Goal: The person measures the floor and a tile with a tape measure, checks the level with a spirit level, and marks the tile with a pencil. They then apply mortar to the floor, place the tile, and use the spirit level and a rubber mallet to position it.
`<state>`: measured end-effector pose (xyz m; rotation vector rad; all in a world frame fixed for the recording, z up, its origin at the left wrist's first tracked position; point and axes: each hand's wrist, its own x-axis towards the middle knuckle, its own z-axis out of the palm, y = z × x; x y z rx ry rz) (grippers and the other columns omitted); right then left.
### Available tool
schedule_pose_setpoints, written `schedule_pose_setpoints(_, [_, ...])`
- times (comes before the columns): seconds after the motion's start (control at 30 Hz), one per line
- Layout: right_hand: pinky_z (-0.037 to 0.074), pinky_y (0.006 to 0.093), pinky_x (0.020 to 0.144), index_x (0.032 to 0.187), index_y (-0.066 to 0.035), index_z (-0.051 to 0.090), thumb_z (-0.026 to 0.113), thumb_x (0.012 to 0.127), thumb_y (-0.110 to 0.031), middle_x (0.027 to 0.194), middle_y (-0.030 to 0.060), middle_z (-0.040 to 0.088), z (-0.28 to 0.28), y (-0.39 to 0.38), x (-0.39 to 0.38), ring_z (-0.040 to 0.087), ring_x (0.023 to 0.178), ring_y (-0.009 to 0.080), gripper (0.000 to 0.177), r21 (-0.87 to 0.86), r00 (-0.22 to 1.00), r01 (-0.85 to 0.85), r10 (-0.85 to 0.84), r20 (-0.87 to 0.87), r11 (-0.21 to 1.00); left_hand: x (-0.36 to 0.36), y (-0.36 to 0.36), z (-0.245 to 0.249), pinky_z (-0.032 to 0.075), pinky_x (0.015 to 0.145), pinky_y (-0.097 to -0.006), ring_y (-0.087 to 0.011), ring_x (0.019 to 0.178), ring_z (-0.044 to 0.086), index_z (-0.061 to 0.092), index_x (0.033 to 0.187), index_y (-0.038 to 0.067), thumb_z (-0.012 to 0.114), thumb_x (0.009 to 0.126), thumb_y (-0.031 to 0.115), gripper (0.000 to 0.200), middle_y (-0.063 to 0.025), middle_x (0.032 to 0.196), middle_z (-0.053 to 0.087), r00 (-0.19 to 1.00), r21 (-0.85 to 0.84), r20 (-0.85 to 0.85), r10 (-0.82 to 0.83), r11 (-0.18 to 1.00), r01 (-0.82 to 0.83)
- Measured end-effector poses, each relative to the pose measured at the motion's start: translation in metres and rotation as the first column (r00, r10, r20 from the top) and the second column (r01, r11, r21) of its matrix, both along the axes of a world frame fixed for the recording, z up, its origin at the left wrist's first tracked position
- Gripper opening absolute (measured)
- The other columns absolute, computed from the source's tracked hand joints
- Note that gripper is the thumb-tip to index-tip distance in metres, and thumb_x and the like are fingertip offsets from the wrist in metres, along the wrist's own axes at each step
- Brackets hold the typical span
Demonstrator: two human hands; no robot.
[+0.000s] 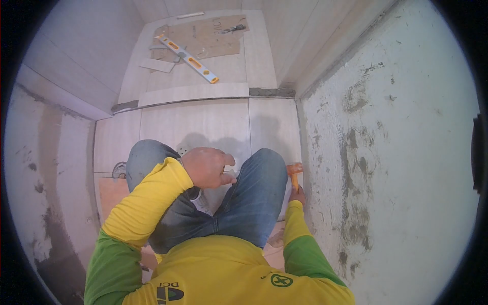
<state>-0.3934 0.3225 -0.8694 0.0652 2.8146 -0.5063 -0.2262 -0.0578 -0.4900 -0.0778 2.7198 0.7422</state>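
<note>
My right hand [298, 195] is closed around the handle of an orange mallet [294, 171], down beside my right knee and close to the right wall. The mallet's head is up, near the tiled floor. My left hand [206, 168] is in front of my left knee, thumb and forefinger apart with a gap between them. Nothing shows clearly in it; the other fingers are partly hidden. Below it lie pale floor tiles [195, 119], with a small round dotted drain cover [182, 151] partly behind my left knee.
Beyond a raised edge [193, 92], a spirit level [188, 58] lies across cardboard [216, 40]. A dark metal tool [234, 29] and a tile offcut [156, 65] are there too. A rough plastered wall [386, 152] stands close on the right, another wall [73, 147] on the left.
</note>
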Motion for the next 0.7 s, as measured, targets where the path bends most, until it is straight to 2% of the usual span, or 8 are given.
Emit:
schedule_pose_setpoints(0.17, [0.049,0.0464,0.089,0.129,-0.016,0.057,0.053,0.093,-0.046,0.111,0.0207,0.065,-0.02,0.01,-0.006,0.062,0.104,0.038,0.047,-0.039,1.0,-0.026,0.026,0.007,0.999,0.0,-0.004,-0.006,0.051,0.076,-0.0449,-0.0364,0.086,0.065,0.064,0.105,0.006,0.067,0.083,0.043,0.043,-0.0154,0.09,0.067,1.0,-0.021,-0.026,0.011,1.0,-0.012])
schedule_pose_setpoints(0.43, [0.05,0.0459,0.088,0.129,-0.015,0.056,0.052,0.093,-0.045,0.11,0.0212,0.065,0.012,0.0,-0.002,0.062,0.102,0.0392,0.047,-0.008,0.997,-0.012,0.013,0.072,1.0,-0.004,-0.006,-0.014,0.051,0.075,-0.0441,-0.0351,0.083,0.065,0.064,0.106,0.007,0.066,0.084,0.045,0.044,-0.0146,0.087,0.067,1.0,-0.062,-0.019,-0.01,0.998,0.009])
schedule_pose_setpoints(0.53, [0.048,0.0457,0.092,0.129,-0.017,0.056,0.051,0.094,-0.041,0.114,0.0214,0.063,0.031,-0.009,0.001,0.061,0.107,0.037,0.043,-0.021,0.992,0.005,-0.003,0.123,1.0,-0.006,-0.002,-0.008,0.051,0.075,-0.0441,-0.035,0.083,0.065,0.064,0.107,0.007,0.066,0.084,0.045,0.044,-0.0142,0.085,0.067,0.999,-0.076,0.036,0.001,0.997,0.002])
schedule_pose_setpoints(0.6, [0.044,0.0441,0.097,0.129,-0.012,0.056,0.05,0.094,-0.04,0.122,0.0199,0.06,0.055,-0.03,0.008,0.056,0.116,0.0334,0.046,0.254,0.996,0.07,-0.082,0.034,0.965,-0.008,0.0,-0.007,0.051,0.079,-0.045,-0.036,0.09,0.065,0.064,0.107,0.007,0.063,0.085,0.051,0.049,-0.0166,0.09,0.068,0.995,-0.049,0.101,0.016,0.999,-0.011])
schedule_pose_setpoints(0.63, [0.044,0.0441,0.097,0.129,-0.012,0.056,0.05,0.094,-0.04,0.122,0.0199,0.06,0.054,-0.037,0.006,0.056,0.116,0.0334,0.046,0.252,0.996,0.071,-0.083,0.036,0.965,-0.005,0.0,-0.007,0.051,0.079,-0.045,-0.036,0.09,0.065,0.064,0.107,0.007,0.063,0.085,0.051,0.049,-0.0166,0.09,0.068,0.995,-0.051,0.102,0.015,0.999,-0.01])
schedule_pose_setpoints(0.7, [0.039,0.042,0.103,0.131,-0.003,0.054,0.049,0.094,-0.044,0.132,0.0207,0.054,0.051,-0.052,0.003,0.05,0.124,0.0343,0.055,-0.046,0.995,0.092,-0.094,-0.034,0.995,-0.003,-0.001,-0.01,0.051,0.075,-0.0444,-0.0351,0.083,0.065,0.064,0.107,0.007,0.066,0.084,0.045,0.045,-0.0144,0.082,0.067,0.999,-0.052,0.033,0.005,0.999,-0.003])
